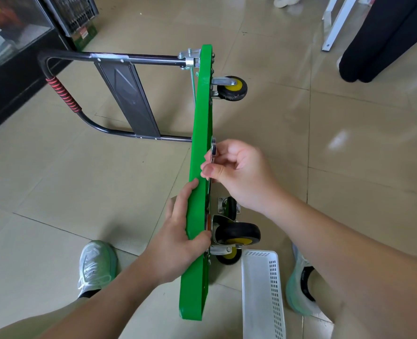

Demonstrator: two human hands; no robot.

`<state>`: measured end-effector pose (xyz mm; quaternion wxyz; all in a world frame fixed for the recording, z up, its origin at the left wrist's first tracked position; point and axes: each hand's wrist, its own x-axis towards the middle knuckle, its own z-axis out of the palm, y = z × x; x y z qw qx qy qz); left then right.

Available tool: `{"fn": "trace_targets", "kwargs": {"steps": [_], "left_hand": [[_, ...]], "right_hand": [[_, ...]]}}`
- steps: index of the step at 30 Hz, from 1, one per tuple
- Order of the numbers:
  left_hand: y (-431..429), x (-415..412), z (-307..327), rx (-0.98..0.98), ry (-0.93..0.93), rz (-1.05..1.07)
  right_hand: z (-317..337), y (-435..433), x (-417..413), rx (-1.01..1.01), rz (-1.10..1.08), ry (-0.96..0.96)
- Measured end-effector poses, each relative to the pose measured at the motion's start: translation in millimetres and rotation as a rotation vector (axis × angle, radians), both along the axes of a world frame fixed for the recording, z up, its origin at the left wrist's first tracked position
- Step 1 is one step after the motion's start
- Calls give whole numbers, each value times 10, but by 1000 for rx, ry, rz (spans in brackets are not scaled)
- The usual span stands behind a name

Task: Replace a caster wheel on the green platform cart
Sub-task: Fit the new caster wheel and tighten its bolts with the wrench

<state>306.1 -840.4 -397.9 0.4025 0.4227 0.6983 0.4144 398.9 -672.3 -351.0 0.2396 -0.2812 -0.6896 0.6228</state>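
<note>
The cart (198,143) stands on its long edge on the tiled floor (80,179), underside facing right. Its handle (63,94) extends left, towards a black cabinet (12,77).

My left hand (178,241) grips the deck's top edge: fingers together and curled over the left face, thumb hooked on the wheel side. My right hand (241,172) pinches a metal tool (213,150) between thumb and curled fingers. The tool lies flat against the underside, about mid-length.

The far caster (230,88) sits at the handle end. The near caster (238,233) projects just beside my left thumb, with a lower caster (228,257) under it. Another caster (229,206) is partly hidden by my right wrist; I cannot tell whether it is mounted or loose.

A white basket (261,289) lies on the floor just right of the deck, below the near casters. My left shoe (96,265) is left of the deck. My right shoe (300,285) is right of the basket.
</note>
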Motion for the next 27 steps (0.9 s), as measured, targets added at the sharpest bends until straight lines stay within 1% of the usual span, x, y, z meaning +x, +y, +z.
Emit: {"fn": "trace_targets", "kwargs": {"steps": [5,12,20,27], "left_hand": [[-7,4,1,-16,-7,15],[-24,25,0,-56,29,-2],[-30,30,16,-79,70,-19],[-32,33,36,-77,83,-35]], "right_hand": [[4,7,-46,-7,-47,-30],[14,91,-132,-179,-149,-103],[31,154,-261,-262,-217,-192],[6,183,-316,-271,-264,-233]]}}
